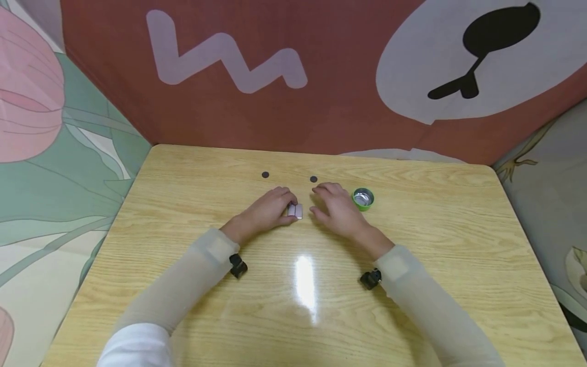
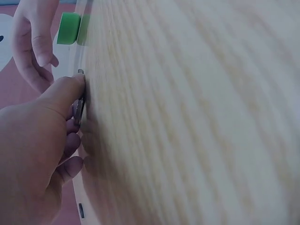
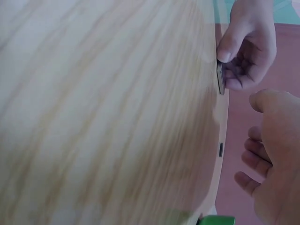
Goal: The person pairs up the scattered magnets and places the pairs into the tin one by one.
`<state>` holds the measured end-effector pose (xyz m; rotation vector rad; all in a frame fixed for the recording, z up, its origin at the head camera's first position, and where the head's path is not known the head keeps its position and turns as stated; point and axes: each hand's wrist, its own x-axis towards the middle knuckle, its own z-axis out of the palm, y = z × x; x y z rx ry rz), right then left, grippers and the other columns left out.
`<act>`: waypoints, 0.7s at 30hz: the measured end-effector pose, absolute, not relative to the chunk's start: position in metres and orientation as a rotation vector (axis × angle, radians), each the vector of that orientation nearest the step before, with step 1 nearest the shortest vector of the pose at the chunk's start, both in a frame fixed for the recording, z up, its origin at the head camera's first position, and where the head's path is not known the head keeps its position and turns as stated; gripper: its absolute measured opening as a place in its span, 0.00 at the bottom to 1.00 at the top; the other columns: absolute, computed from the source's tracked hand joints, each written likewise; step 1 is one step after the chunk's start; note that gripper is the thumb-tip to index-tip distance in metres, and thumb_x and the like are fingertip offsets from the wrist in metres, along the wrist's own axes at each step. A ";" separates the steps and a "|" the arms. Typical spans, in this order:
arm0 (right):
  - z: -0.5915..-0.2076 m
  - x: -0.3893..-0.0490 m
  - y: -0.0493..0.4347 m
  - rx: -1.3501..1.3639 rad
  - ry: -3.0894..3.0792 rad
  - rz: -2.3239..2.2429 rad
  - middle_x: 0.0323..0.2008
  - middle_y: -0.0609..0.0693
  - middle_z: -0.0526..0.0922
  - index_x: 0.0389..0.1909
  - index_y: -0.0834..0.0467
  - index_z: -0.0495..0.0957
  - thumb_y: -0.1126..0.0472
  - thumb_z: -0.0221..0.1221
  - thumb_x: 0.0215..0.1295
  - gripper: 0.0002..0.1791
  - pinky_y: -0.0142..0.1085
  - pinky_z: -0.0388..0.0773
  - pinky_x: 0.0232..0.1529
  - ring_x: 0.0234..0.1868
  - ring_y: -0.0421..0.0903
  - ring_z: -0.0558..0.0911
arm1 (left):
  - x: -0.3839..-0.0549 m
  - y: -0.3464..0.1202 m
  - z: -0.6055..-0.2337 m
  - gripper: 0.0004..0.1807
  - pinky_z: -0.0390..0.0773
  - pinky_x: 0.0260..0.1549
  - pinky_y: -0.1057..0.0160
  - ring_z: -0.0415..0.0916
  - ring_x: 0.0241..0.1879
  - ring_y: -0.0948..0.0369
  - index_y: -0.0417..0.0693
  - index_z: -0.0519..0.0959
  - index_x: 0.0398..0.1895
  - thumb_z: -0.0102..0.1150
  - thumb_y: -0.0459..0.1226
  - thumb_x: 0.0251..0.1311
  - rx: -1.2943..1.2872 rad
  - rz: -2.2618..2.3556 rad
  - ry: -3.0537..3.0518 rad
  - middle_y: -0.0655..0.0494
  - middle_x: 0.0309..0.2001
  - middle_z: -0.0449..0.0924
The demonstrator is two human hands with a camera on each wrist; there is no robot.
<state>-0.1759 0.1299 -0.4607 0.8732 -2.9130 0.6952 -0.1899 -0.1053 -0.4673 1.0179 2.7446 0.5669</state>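
My left hand (image 1: pixel 270 210) pinches a small, flat, pale rectangular piece (image 1: pixel 298 211) between thumb and fingers, low at the tabletop. A dark line crosses the piece; its kind is unclear, and the fingers hide part of it. In the right wrist view the thin edge of the piece (image 3: pixel 221 78) shows under the left thumb. To its right, my right hand (image 1: pixel 338 211) hovers with loosely bent fingers and holds nothing. Beside the right hand stands a small round green container (image 1: pixel 363 199) with a shiny silver inside.
Two dark round discs lie toward the table's back edge, a left disc (image 1: pixel 265 175) and a right disc (image 1: pixel 314 179) just beyond the right fingertips. The wooden table (image 1: pixel 435 244) meets a reddish patterned backdrop (image 1: pixel 321 117) at the back.
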 end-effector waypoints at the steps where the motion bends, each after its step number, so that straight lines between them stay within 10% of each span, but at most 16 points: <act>1: -0.460 -0.176 0.132 0.867 -2.913 0.697 0.63 0.60 0.75 0.65 0.65 0.74 0.52 0.62 0.71 0.28 0.52 0.65 0.69 0.66 0.58 0.70 | -0.190 -0.105 -0.467 0.22 0.74 0.56 0.57 0.73 0.51 0.55 0.39 0.79 0.54 0.67 0.46 0.66 1.015 0.572 2.740 0.50 0.50 0.79; 21: -0.452 -0.174 0.183 0.742 -2.846 0.701 0.64 0.66 0.72 0.67 0.70 0.70 0.56 0.63 0.70 0.31 0.56 0.63 0.69 0.67 0.63 0.68 | -0.190 -0.106 -0.475 0.23 0.72 0.60 0.57 0.75 0.53 0.54 0.40 0.80 0.56 0.69 0.45 0.64 1.015 0.633 2.748 0.49 0.51 0.79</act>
